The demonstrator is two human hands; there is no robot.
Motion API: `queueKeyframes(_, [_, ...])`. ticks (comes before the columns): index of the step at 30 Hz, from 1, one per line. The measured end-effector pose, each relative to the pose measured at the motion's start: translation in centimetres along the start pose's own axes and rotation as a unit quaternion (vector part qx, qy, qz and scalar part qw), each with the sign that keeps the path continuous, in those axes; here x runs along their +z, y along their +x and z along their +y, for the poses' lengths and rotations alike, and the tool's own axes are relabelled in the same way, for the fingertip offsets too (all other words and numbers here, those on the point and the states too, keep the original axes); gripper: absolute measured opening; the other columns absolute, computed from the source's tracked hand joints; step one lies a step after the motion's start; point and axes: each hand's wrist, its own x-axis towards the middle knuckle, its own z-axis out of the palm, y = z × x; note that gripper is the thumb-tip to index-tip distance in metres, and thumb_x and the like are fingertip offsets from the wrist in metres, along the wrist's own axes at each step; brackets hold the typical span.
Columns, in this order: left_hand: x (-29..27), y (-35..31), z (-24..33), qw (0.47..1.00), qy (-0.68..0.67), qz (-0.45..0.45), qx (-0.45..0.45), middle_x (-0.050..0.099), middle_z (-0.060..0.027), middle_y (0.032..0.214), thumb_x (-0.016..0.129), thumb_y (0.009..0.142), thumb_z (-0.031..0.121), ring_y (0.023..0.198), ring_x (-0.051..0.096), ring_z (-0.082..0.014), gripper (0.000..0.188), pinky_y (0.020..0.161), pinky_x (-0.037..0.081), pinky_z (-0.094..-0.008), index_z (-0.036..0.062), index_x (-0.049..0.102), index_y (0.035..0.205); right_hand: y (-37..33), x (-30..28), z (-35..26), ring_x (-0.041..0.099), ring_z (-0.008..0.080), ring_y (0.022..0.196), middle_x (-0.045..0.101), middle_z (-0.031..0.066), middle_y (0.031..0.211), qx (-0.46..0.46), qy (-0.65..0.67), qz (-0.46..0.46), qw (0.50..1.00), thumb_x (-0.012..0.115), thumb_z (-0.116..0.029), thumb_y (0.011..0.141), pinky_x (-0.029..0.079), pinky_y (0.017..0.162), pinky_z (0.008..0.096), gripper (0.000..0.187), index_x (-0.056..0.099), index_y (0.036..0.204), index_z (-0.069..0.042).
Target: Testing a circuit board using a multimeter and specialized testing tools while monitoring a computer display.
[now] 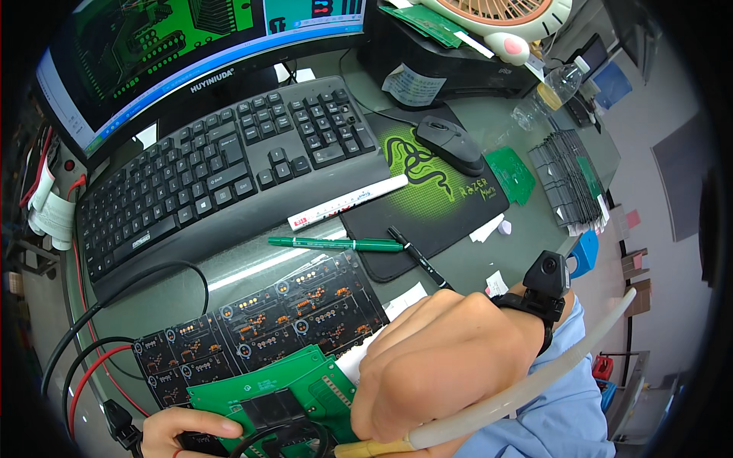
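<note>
My left hand (191, 429) grips the near left edge of a green circuit board (244, 387), its thumb lying on the board's face. Several green boards seem stacked there, with a black square piece (276, 411) and a loop of black cable on top. Over the right side of the boards, my right hand (450, 359) is closed round a long whitish rod with a yellowish front part (489, 407). Its tip is hidden at the lower edge. Beneath lies a black circuit board panel (263, 317) with orange and white markings.
Beyond the panel lie a green pen (336, 244), a black pen (420, 259) and a white marker (347, 203). Behind them are a keyboard (221, 168), a monitor (153, 69) and a mouse (449, 143) on its pad. Bundled black boards (565, 179) and a bottle (561, 84) stand right.
</note>
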Motion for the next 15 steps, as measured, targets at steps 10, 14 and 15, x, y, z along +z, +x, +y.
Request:
queueKeyframes(10, [0.0,-0.1,-0.1,1.000,0.002,-0.002,0.006,0.068,0.0006,0.072,0.046,0.098,0.049,0.059,0.059,-0.0161,0.046,0.087,0.046,-0.0565,0.0173,0.063,0.069,-0.1,2.0,1.3,0.052,0.0221,0.042,0.061,0.0178,0.064,-0.088,0.048,0.115,0.988,0.063,-0.006,0.094,0.039,0.037,0.0303,0.029,0.054,0.068,0.004])
queueKeyframes(14, [0.0,0.0,-0.1,1.000,0.004,-0.003,0.002,0.068,0.0015,0.072,0.046,0.098,0.049,0.062,0.060,-0.0167,0.046,0.086,0.046,-0.0570,0.0177,0.063,0.069,-0.1,1.7,1.4,0.052,0.0218,0.044,0.061,0.0185,0.068,-0.107,0.057,0.097,0.988,0.061,-0.005,0.094,0.038,0.038,0.0301,0.028,0.054,0.069,0.005])
queueKeyframes(15, [-0.1,-0.1,0.0,1.000,0.005,-0.010,-0.004,0.068,0.0017,0.072,0.046,0.098,0.049,0.063,0.061,-0.0169,0.046,0.086,0.046,-0.0573,0.0178,0.063,0.069,0.0,1.4,1.4,0.051,0.0222,0.045,0.061,0.0187,0.069,-0.103,0.056,0.071,0.990,0.061,-0.004,0.094,0.039,0.038,0.0303,0.027,0.054,0.070,0.005])
